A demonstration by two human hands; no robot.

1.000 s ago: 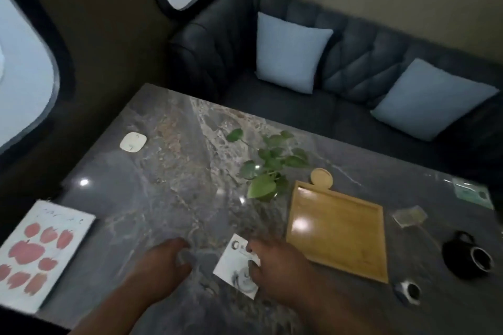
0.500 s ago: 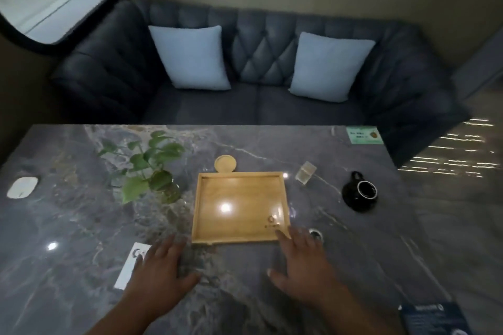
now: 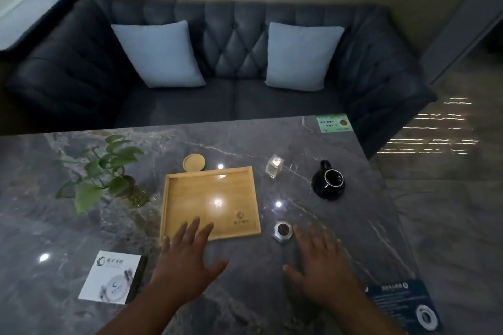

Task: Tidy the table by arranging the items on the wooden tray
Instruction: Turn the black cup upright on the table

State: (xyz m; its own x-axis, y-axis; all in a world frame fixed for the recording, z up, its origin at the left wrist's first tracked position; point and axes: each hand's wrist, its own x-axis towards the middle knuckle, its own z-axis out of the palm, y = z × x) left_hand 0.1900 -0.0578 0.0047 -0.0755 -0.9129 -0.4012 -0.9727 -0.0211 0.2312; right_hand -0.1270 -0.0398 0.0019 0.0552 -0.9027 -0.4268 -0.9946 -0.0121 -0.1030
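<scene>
Blur smears the right hand (image 3: 324, 266); both hands are splayed, empty, left hand (image 3: 185, 264) hiding some wooden tray (image 3: 209, 193) rim.

I count one wooden tray (image 3: 209, 204) under the left hand (image 3: 185, 266), one hexagonal metal piece (image 3: 282, 230) beside the right hand (image 3: 321, 266), and beyond both hands one coaster (image 3: 193, 162), one mug (image 3: 328, 183), one clear block (image 3: 275, 167), one plant (image 3: 109, 171), two cushions (image 3: 160, 54), plus three printed cards (image 3: 113, 277).

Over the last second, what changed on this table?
Both hands let go of the white card, which lies free. The left hand moved right, over the near edge of the tray; the right hand moved right, beside the small metal piece. Mug and plant stayed put.
</scene>
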